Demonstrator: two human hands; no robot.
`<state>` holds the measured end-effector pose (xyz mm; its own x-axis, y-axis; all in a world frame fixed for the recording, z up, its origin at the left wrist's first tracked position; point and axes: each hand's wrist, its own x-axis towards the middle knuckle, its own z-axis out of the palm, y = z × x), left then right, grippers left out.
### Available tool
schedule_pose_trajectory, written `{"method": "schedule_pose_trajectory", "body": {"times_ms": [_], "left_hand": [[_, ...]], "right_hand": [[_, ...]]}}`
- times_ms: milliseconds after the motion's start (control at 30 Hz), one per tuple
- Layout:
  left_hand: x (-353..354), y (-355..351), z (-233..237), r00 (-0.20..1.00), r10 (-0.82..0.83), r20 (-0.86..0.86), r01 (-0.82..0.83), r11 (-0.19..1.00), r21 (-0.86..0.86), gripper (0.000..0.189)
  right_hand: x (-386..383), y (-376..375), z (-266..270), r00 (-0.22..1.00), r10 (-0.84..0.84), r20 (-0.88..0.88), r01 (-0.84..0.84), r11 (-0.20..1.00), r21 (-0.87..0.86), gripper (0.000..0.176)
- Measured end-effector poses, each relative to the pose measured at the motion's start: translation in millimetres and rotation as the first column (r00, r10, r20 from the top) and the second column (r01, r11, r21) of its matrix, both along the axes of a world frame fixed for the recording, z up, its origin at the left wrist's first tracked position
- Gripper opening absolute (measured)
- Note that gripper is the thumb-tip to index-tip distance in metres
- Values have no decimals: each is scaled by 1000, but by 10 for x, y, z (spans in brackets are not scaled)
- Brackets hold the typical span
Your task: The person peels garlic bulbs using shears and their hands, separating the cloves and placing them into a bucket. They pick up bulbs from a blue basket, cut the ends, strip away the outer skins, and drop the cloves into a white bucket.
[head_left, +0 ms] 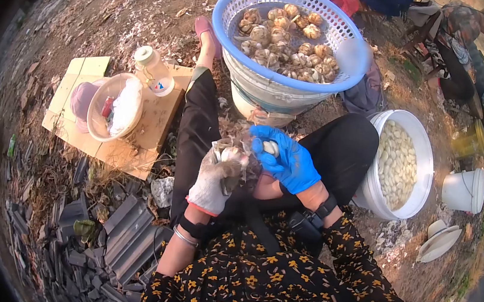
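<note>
Right hand (289,161), blue-gloved, pinches one peeled white garlic clove (271,148); left hand (214,181), grey-gloved, clasps one papery garlic bulb (233,153); nearby stand one blue plastic basket (354,53), one white plastic bucket (427,155)

The person is wearing a black top (297,290) scattered with small yellow and orange flowers, sleeves in the same print, and plain black trousers (339,145). The left hand (214,181) is wearing a soiled grey-white work glove edged in red at the cuff, and the right hand (289,160) is wearing a bright blue rubber glove. A black band is circling each wrist, a thin silver bangle (185,237) is ringing the left forearm, and a dusky pink shoe (203,27) is covering one foot.
</note>
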<state>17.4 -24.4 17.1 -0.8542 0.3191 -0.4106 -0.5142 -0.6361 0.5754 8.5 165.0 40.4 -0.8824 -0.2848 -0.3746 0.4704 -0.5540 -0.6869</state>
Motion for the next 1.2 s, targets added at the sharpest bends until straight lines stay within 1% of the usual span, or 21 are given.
{"method": "schedule_pose_trajectory", "body": {"times_ms": [67, 133, 233, 333, 433, 467, 500, 533, 567, 633, 667, 700, 733, 833, 867, 900, 967, 1033, 1100, 1133, 1200], "left_hand": [[12, 8, -27, 1000, 23, 13, -23, 1000, -3, 58], [9, 11, -48, 1000, 11, -2, -11, 1000, -20, 55], [41, 131, 119, 999, 43, -28, -46, 988, -150, 41], [62, 126, 59, 996, -51, -73, 37, 983, -180, 39], [48, 252, 96, 991, -100, -89, 78, 972, -221, 41], [64, 222, 89, 985, -143, -99, 112, 957, -268, 42], [76, 188, 85, 978, -182, -106, 141, 938, -317, 43], [86, 223, 126, 978, -183, -102, 133, 919, -372, 49], [104, 257, 148, 984, -151, -95, 110, 933, -342, 54], [106, 266, 63, 968, -166, -190, 72, 904, -420, 54], [113, 261, 21, 959, -172, -225, 55, 892, -448, 54], [121, 257, -23, 950, -178, -258, 36, 880, -474, 54], [123, 259, -72, 948, -175, -265, 33, 884, -467, 52], [153, 273, -23, 954, -190, -232, 60, 879, -473, 50], [147, 283, 45, 955, -206, -215, 79, 873, -481, 50], [151, 294, 96, 955, -221, -199, 99, 867, -489, 49], [182, 324, 162, 956, -231, -179, 117, 865, -488, 50], [188, 290, 128, 941, -250, -226, 113, 866, -486, 51], [199, 224, -36, 903, -278, -327, 96, 873, -478, 53], [223, 234, 92, 942, -235, -240, 111, 892, -438, 57], [246, 248, 52, 953, -188, -237, 85, 918, -387, 57]], "right_hand": [[17, 52, 11, 1000, -6, 25, 8, 996, -93, 42], [44, 132, -50, 1000, -5, 13, 9, 954, -298, 42], [97, 240, 7, 997, -8, -73, -17, 942, -334, 47], [211, 363, 175, 990, -83, -117, 44, 951, -306, 52], [439, 694, 428, 927, -231, -295, 192, 969, -153, 46], [545, 809, 592, 859, -321, -398, 370, 927, 52, 42], [641, 960, 759, 777, -366, -513, 535, 812, 231, 38], [711, 1136, 834, 683, -448, -577, 700, 628, 341, 34], [761, 1392, 882, 595, -451, -665, 802, 392, 452, 36], [827, 1913, 877, 645, -280, -711, 724, -75, 686, 39], [937, 2328, 727, 738, -55, -672, 587, -438, 681, 40], [1003, 2631, 548, 836, 124, -534, 433, -748, 504, 41], [1033, 2678, 488, 836, 144, -530, 353, -879, 319, 43], [983, 1844, 831, 720, 114, -685, 651, -452, 610, 40], [956, 1514, 872, 721, 65, -690, 686, -205, 698, 34], [892, 1195, 815, 717, -6, -698, 696, 69, 715, 28], [783, 667, 745, 802, 132, -582, 523, 315, 792, 31], [689, 260, 567, 843, 230, -486, 359, 433, 827, 28], [579, -16, 382, 832, 250, -495, 354, 449, 821, 21], [525, -41, 152, 799, 259, -543, 424, 398, 813, 16], [473, -36, -10, 820, 191, -539, 386, 511, 768, 14]]}}
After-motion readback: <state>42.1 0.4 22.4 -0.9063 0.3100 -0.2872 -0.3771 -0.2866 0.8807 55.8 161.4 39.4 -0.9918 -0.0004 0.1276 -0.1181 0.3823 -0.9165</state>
